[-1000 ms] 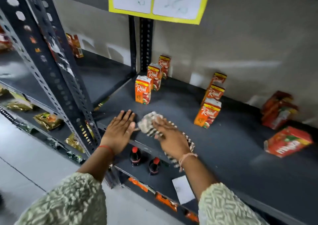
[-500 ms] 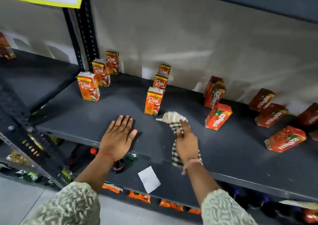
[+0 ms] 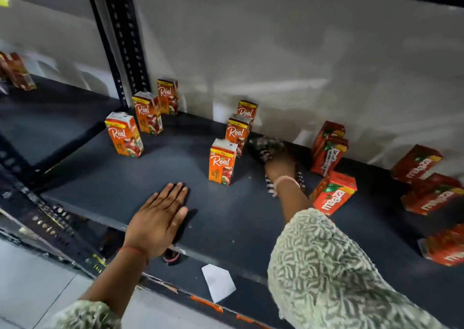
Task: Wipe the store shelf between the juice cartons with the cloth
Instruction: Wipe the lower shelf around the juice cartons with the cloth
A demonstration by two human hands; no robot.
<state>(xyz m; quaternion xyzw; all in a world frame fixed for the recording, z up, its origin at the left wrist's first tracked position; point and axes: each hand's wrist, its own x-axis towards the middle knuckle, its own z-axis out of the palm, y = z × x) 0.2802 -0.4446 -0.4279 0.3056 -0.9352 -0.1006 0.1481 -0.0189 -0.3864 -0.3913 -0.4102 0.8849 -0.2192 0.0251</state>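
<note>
Dark shelf point(image 3: 226, 213) runs wide in front of me, grey wall behind it. Cartons stand on it in rows front to back: orange Real cartons point(image 3: 222, 161) in the middle and another row of them to the left; red Maaza cartons point(image 3: 332, 193) to the right, several tipped or lying down.

My right arm in its patterned sleeve point(image 3: 326, 266) reaches deep into the lane between the middle Real row and the Maaza row. Right hand point(image 3: 278, 165) is blurred; it presses down on the striped cloth point(image 3: 266, 146), fingers seemingly flat over it, though the exact grip I cannot tell. Cloth lies on the shelf near the back wall, bunched ahead of the hand, a tail trailing under the wrist.

Left hand point(image 3: 159, 218) rests flat on the front of the shelf, fingers together, holding nothing, bracing me.

Step in hand, as I judge it: wiping this lane, at the far end of the stroke. Next move likely calls for drawing the cloth toward the front edge, keeping clear of the nearest Maaza carton, which looks easy to knock.
</note>
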